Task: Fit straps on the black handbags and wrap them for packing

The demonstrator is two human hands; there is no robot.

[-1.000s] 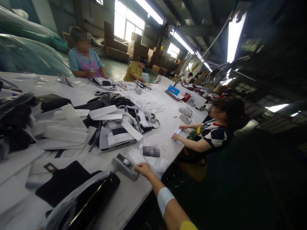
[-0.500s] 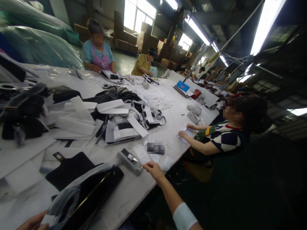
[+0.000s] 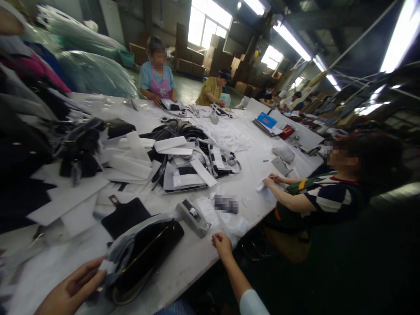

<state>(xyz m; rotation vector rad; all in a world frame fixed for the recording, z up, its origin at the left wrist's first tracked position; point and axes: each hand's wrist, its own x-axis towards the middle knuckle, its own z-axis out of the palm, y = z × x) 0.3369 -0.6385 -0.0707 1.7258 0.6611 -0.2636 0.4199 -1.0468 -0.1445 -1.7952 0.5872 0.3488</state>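
A black handbag point(image 3: 154, 245) with a gold zip line lies near the table's front edge, its flap spread toward the back. Clear plastic wrap covers its strap. My left hand point(image 3: 77, 284) pinches the wrapped strap end at the bag's near side, thumb and fingers closed on it. Just beyond the bag stands a grey tape dispenser point(image 3: 193, 217). My right hand point(image 3: 223, 245) hovers to the right of the dispenser, apart from it. Its fingertips are pressed together; whatever is between them, perhaps a bit of clear tape, is too small to make out.
White foam sheets point(image 3: 131, 164) and a pile of black bags point(image 3: 183, 131) cover the table's middle. A dark pixelated item point(image 3: 226, 204) lies on plastic bags past the dispenser. At the right, a co-worker point(image 3: 315, 197) handles something white; other people work along the far side.
My right hand has drawn away from the tape dispenser's front end toward me. More of my left hand now shows at the bag's strap. The view has swung left.
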